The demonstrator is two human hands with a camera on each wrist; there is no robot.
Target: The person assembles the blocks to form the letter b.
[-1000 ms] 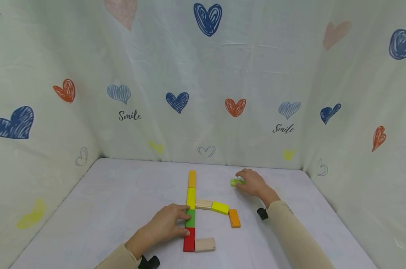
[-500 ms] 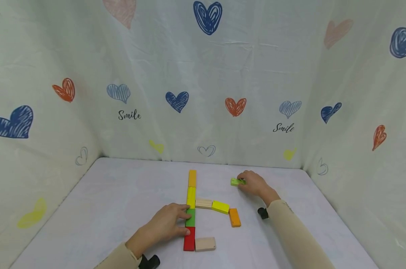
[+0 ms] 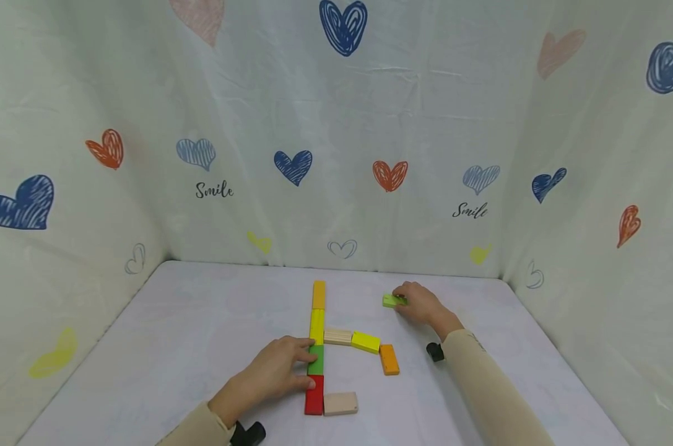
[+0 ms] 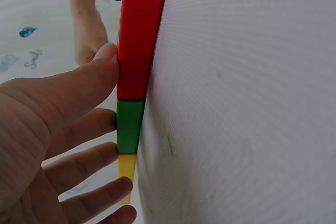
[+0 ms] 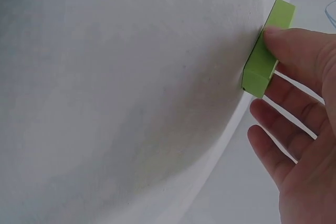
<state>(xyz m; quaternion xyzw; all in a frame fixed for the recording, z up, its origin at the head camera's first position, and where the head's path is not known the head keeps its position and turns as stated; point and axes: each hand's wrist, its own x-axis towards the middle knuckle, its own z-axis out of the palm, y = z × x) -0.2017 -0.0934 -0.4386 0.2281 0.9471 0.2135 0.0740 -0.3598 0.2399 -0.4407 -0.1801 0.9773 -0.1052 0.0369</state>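
A light green block (image 3: 390,301) lies toward the back right of the table, and my right hand (image 3: 422,306) pinches it between thumb and index finger. In the right wrist view, the thumb presses the long side of the block while the other fingers stay loose. My left hand (image 3: 275,370) rests beside a column of blocks laid end to end. Its thumb touches the red block (image 3: 314,401), and extended fingers touch the green block (image 3: 317,362). Farther up that column are a yellow block (image 3: 316,321) and an orange-yellow block (image 3: 319,294).
Right of the column lie a plain wooden block (image 3: 338,336), a bright yellow block (image 3: 366,342) and an orange block (image 3: 389,360) in a bending line. Another plain block (image 3: 340,404) meets the red one. A heart-printed curtain (image 3: 342,124) encloses the white table (image 3: 202,322).
The right hand's raised index finger has come down onto the light green block, which it now pinches. The left hand and the other blocks have stayed in place.
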